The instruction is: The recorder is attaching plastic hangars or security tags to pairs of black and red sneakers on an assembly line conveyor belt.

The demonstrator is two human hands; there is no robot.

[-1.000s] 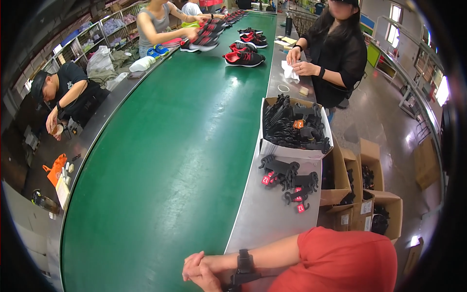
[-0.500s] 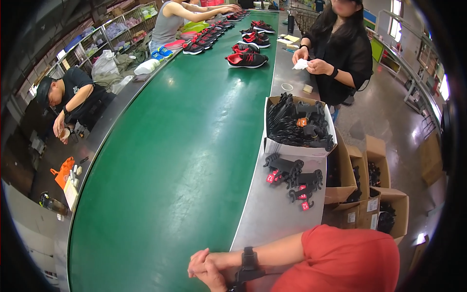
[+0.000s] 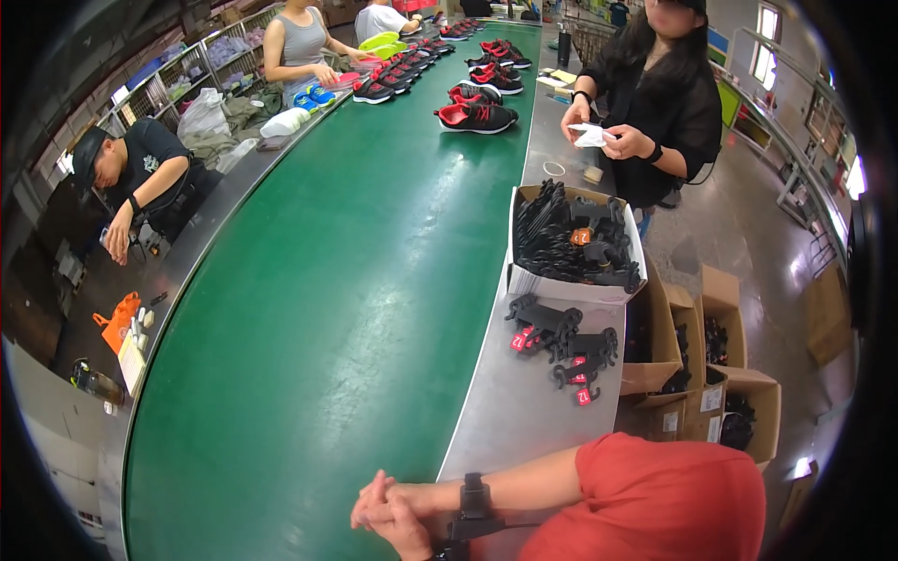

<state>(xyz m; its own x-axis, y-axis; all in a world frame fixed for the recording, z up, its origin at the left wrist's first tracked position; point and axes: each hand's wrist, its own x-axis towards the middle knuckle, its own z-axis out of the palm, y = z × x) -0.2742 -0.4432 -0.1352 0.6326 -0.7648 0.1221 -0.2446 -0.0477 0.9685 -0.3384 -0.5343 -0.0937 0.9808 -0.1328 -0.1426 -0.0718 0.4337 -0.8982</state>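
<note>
My left hand (image 3: 400, 530) and my right hand (image 3: 418, 499) are clasped together at the bottom, fingers wrapped round each other over the near end of the green conveyor belt (image 3: 309, 346). No object shows in either hand. A black strap crosses each wrist. Beyond my right forearm, on the metal side table (image 3: 524, 421), lies a loose group of black plastic hook-ended hangers (image 3: 552, 323), some with red tags. Behind them stands a white box (image 3: 571, 288) packed with more black hangers. My hands are apart from all of these.
Black-and-red sneakers (image 3: 477, 117) stand on the far belt. Open cartons (image 3: 748, 402) sit right of the table. At the right a person (image 3: 655, 103) holds a white piece; another person (image 3: 154, 168) bends at the left. An orange bag (image 3: 118, 318) lies near the left edge.
My clasped hands have shifted slightly left. The person at the far left of the belt has drawn back their arms, and the white piece on the right looks more spread out.
</note>
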